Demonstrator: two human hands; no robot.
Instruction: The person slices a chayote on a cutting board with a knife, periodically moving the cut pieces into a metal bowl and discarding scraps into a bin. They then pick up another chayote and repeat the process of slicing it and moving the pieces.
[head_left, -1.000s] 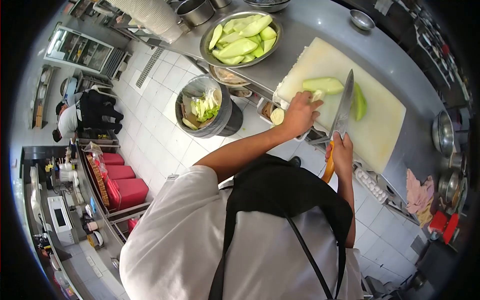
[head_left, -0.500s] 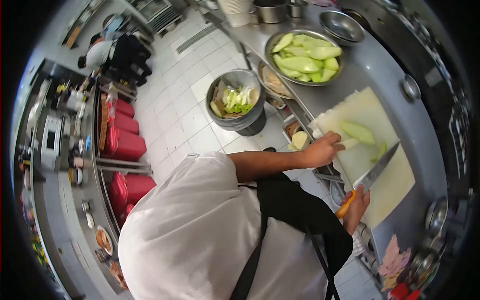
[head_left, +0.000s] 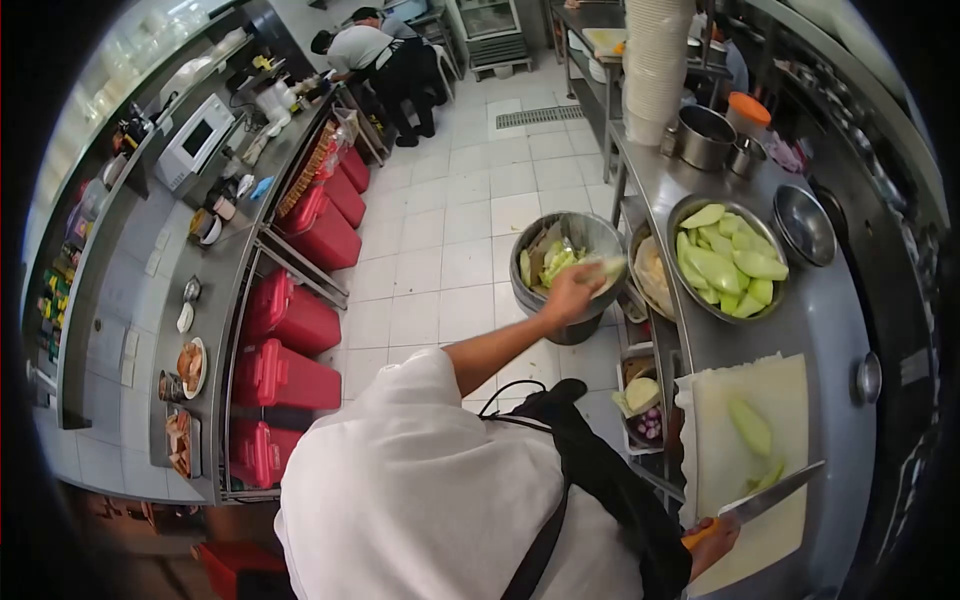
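My left hand (head_left: 575, 292) is stretched out over a lined waste bin (head_left: 518, 285), its fingers closed on a pale green vegetable piece (head_left: 608, 268) that is smeared by motion. Green peelings and scraps (head_left: 560, 262) lie inside the bin. In my right hand (head_left: 714, 548) is the orange handle of a kitchen knife (head_left: 772, 497), whose blade lies low over a pale cutting board (head_left: 755, 385). Left of the blade on the board rest a large pale green vegetable piece (head_left: 750, 427) and a smaller green strip (head_left: 767, 478).
A steel bowl of cut green vegetables (head_left: 728, 262) stands beyond the board, with an empty steel bowl (head_left: 805, 225) beside it. Stacked white containers (head_left: 655, 70) and a pot (head_left: 703, 135) stand farther back. Red bins (head_left: 290, 375) line the left counter. Two people (head_left: 385, 60) bend over at the far end.
My left hand has left the board and moved over the bin with the vegetable piece. My right hand keeps the knife at the board. The view has turned left.
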